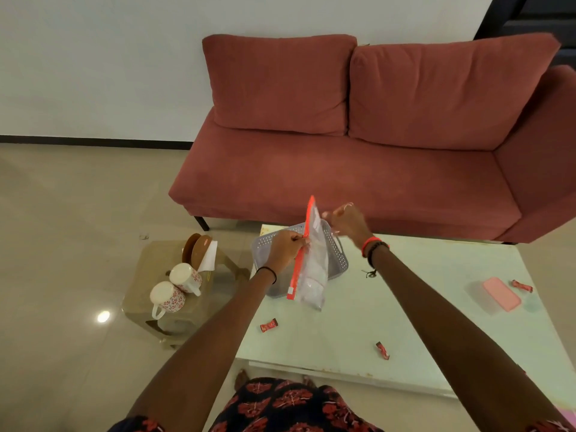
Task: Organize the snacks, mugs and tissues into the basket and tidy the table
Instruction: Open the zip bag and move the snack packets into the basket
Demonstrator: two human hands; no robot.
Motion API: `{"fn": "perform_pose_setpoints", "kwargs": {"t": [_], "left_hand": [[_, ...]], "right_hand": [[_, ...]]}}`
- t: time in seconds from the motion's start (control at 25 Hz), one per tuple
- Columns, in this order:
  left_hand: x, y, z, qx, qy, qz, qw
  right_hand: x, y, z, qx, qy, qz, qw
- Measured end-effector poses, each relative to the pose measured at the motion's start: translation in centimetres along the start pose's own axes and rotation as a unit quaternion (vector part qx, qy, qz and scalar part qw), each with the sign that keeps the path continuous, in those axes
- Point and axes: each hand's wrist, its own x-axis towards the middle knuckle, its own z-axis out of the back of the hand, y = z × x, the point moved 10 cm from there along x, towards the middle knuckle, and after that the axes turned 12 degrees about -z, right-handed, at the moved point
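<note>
My left hand (285, 247) pinches the red zip strip of a clear plastic bag (314, 269) with white contents, held up over the grey perforated basket (338, 260) at the table's far left. My right hand (344, 221) hovers just right of the bag's top, blurred, fingers loosely curled; whether it touches the bag is unclear. Three red snack wrappers lie on the pale green table (436, 322): one (268, 325) near the left edge, one (382, 350) toward the front, one (522, 286) at the right. Two white mugs with red flowers (174, 291) rest on a low side table (165, 313).
A pink-lidded clear box (498, 294) sits at the table's right. Brown plates and a white tissue (202, 254) stand behind the mugs on the side table. A red sofa (358, 151) runs along the far side of the table. Tiled floor lies to the left.
</note>
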Motion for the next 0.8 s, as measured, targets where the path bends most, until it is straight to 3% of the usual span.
{"fn": "perform_pose_setpoints", "kwargs": {"t": [0.12,0.32,0.48,0.6,0.8], "left_hand": [[-1.4,1.8,-0.9,-0.044,-0.018,0.044,0.998],[-3.3,3.3,0.0,-0.042,-0.036,0.064,0.996],[-3.5,3.5,0.4,-0.114,-0.021,0.067,0.991],[-3.4,3.7,1.2,-0.139,-0.030,0.067,0.988],[-2.4,4.7,4.9,-0.097,-0.124,0.063,0.986]], "right_hand": [[-2.6,-4.4,-6.3,0.021,0.155,-0.077,0.985],[-3.2,-5.6,-8.9,0.105,0.185,-0.070,0.975],[-3.1,-5.4,-9.7,0.141,0.244,-0.057,0.958],[-2.1,-5.1,-9.2,0.142,0.229,-0.056,0.962],[0.4,-5.3,-5.4,0.100,0.082,-0.058,0.990]]}}
